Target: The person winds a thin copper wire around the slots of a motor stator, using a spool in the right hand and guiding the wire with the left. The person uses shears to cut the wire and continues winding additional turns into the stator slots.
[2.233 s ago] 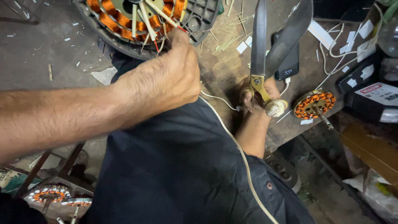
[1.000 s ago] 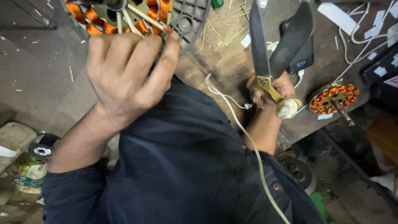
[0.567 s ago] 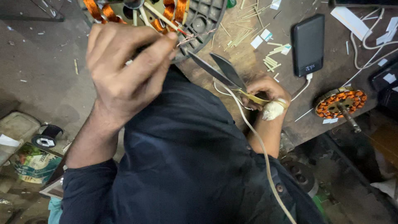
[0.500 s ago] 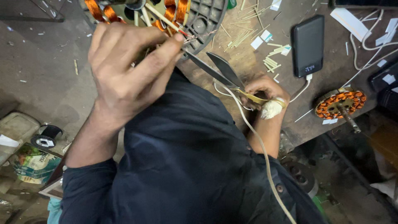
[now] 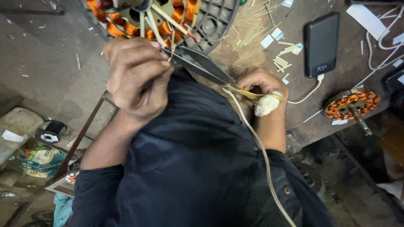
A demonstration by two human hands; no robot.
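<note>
A large motor stator [image 5: 139,19] with orange copper windings and pale insulating sticks lies at the top, on a dark grid-patterned housing [image 5: 212,21]. My left hand [image 5: 134,80] is just below it, its fingertips pinched on a thin wire [image 5: 171,48] coming off the windings. My right hand [image 5: 263,82] grips the yellow, cloth-wrapped handles of a pair of scissors [image 5: 204,67]. The dark blades point left and are slightly apart, with their tips at my left fingertips and the wire.
On the wooden bench lie a black power bank [image 5: 322,44] with a white cable [image 5: 261,147] trailing over my dark shirt, a small stator on a shaft [image 5: 351,105], pale sticks [image 5: 252,33] and paper scraps. A tape roll [image 5: 50,132] and a packet [image 5: 40,157] sit on the floor at left.
The scissors swung down from upright over the bench to point left at my left fingertips. My left hand turned and closed its fingers on the wire at the stator's edge.
</note>
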